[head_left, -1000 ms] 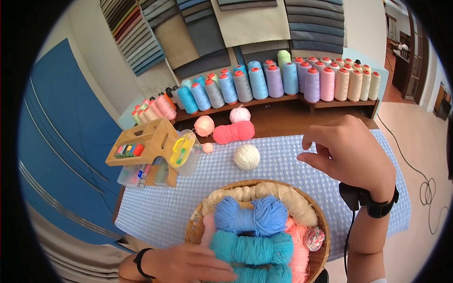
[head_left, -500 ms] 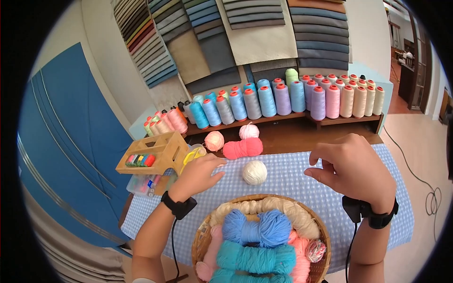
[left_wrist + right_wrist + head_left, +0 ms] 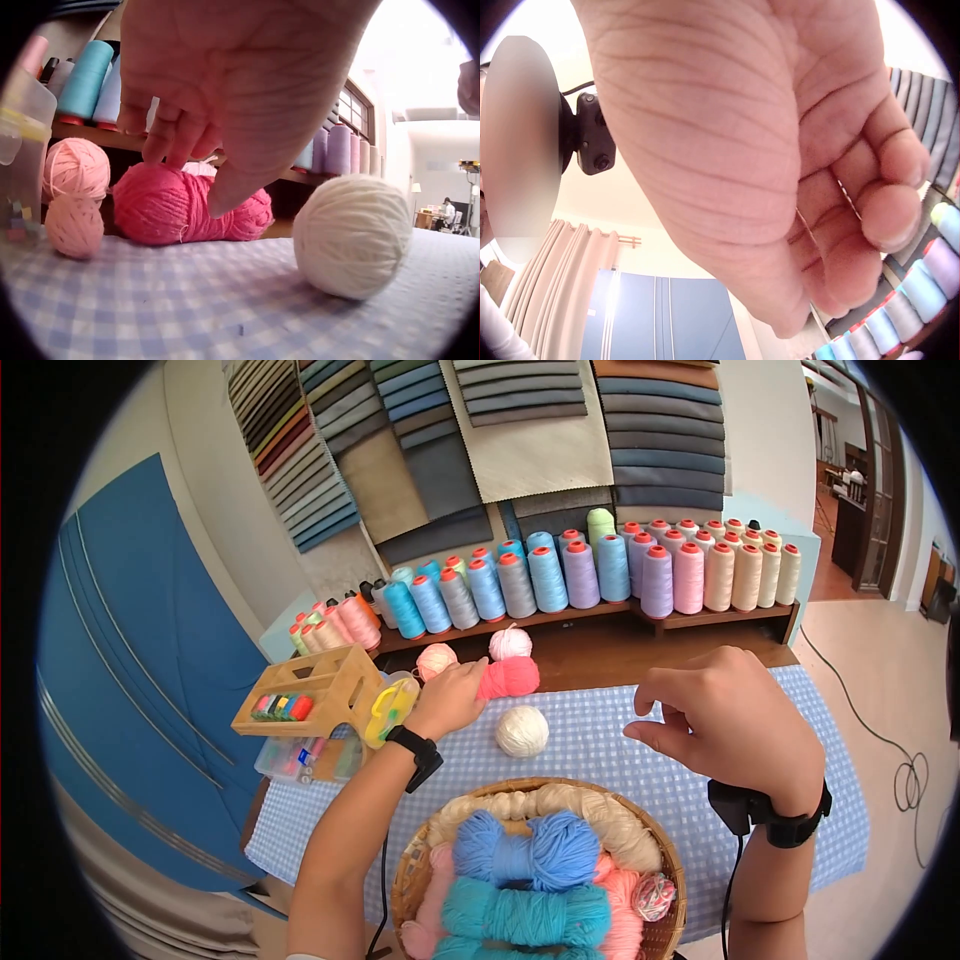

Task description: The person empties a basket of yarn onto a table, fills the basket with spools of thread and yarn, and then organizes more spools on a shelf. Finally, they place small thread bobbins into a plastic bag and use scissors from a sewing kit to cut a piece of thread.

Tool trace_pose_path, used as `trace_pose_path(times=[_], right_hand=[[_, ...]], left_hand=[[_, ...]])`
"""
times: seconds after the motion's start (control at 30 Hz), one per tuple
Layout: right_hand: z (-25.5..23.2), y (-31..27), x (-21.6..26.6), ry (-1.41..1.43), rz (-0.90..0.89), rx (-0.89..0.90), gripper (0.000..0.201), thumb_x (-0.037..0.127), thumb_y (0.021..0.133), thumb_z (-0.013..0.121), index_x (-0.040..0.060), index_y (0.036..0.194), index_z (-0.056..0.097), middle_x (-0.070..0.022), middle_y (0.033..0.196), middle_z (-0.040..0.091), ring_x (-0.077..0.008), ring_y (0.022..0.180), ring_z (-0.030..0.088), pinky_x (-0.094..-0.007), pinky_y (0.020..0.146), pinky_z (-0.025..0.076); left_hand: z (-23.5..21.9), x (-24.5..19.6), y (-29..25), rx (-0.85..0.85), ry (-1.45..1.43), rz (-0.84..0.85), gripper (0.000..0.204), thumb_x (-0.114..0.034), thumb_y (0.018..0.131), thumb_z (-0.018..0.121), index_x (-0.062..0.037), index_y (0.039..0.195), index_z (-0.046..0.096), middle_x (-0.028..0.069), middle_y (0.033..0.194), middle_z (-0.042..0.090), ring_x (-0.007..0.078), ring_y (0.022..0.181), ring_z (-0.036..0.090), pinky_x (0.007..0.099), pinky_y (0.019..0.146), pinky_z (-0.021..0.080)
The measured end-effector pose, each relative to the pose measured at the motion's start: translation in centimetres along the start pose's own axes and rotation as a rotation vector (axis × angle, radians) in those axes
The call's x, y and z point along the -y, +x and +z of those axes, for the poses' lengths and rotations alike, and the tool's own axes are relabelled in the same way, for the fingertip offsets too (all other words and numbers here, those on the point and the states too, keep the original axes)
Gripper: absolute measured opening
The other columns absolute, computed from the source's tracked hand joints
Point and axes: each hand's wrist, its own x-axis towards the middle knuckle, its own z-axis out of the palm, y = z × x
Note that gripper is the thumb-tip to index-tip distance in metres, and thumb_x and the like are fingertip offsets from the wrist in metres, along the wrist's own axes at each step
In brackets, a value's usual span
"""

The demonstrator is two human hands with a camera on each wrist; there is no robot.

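The left hand is over the left part of a hot pink skein. In the left wrist view, its fingers hang at the top of the skein with the thumb low in front; whether they touch it cannot be told. A cream yarn ball lies on the cloth, right of the left hand. The right hand hovers over the cloth's right side, fingers loosely bent and holding nothing; the right wrist view shows its palm bare.
A wicker basket of yarn skeins stands in front. Behind are peach and pale pink balls and a shelf of thread cones. A wooden organizer and yellow-handled scissors are at left.
The left hand has moved from over the basket, up past the scissors, to the hot pink skein. The right hand stays raised in much the same pose. The head view has shifted.
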Motion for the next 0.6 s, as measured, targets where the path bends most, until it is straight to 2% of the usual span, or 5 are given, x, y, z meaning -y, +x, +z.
trace_pose_path(times=[0.17, 0.23, 0.37, 0.5, 0.6], right_hand=[[0.1, 0.0, -0.1, -0.016, -0.016, -0.015, 0.020, 0.024, 0.081, 0.079, 0.0066, 0.084, 0.070, -0.0111, 0.066, 0.067, -0.0323, 0.066, 0.067, -0.0426, 0.063, 0.053], [0.1, -0.1, -0.2, -0.012, -0.022, -0.019, 0.020, 0.024, 0.081, 0.079, 0.0067, 0.084, 0.070, -0.0112, 0.066, 0.067, -0.0324, 0.066, 0.067, -0.0425, 0.063, 0.053], [0.3, 0.0, -0.2, 0.000, -0.033, -0.024, 0.020, 0.023, 0.080, 0.080, 0.0064, 0.084, 0.069, -0.0104, 0.066, 0.067, -0.0320, 0.065, 0.066, -0.0411, 0.062, 0.052], [0.1, 0.1, 0.0, 0.013, -0.015, -0.008, 0.021, 0.022, 0.078, 0.081, 0.0058, 0.083, 0.068, -0.0098, 0.064, 0.065, -0.0303, 0.063, 0.066, -0.0402, 0.062, 0.051], [0.0, 0.2, 0.1, 0.039, -0.010, -0.003, 0.020, 0.017, 0.076, 0.082, 0.0052, 0.083, 0.067, -0.0097, 0.062, 0.064, -0.0290, 0.060, 0.065, -0.0386, 0.058, 0.050]], left_hand=[[-0.2, -1.1, 0.8, 0.058, 0.074, 0.033, 0.057, -0.020, 0.072, 0.081, 0.0001, 0.121, 0.060, 0.0153, 0.104, 0.063, 0.0354, 0.110, 0.060, 0.0453, 0.092, 0.050], [-0.1, -1.5, 0.9, -0.062, 0.160, 0.113, 0.045, -0.018, 0.066, 0.082, -0.0023, 0.102, 0.060, 0.0119, 0.095, 0.058, 0.0306, 0.102, 0.059, 0.0438, 0.084, 0.051], [-1.8, -2.3, 1.0, -0.053, 0.103, 0.078, 0.046, -0.018, 0.063, 0.082, -0.0037, 0.099, 0.057, 0.0131, 0.097, 0.060, 0.0318, 0.100, 0.060, 0.0436, 0.084, 0.050], [-6.7, -3.5, -0.1, -0.316, -0.011, 0.028, 0.050, -0.017, 0.064, 0.083, -0.0031, 0.100, 0.052, 0.0166, 0.098, 0.062, 0.0367, 0.097, 0.060, 0.0459, 0.083, 0.051], [-10.9, -4.8, -2.5, -0.301, -0.210, -0.310, 0.056, -0.019, 0.071, 0.082, -0.0021, 0.114, 0.051, 0.0170, 0.110, 0.064, 0.0335, 0.110, 0.062, 0.0447, 0.088, 0.053]])
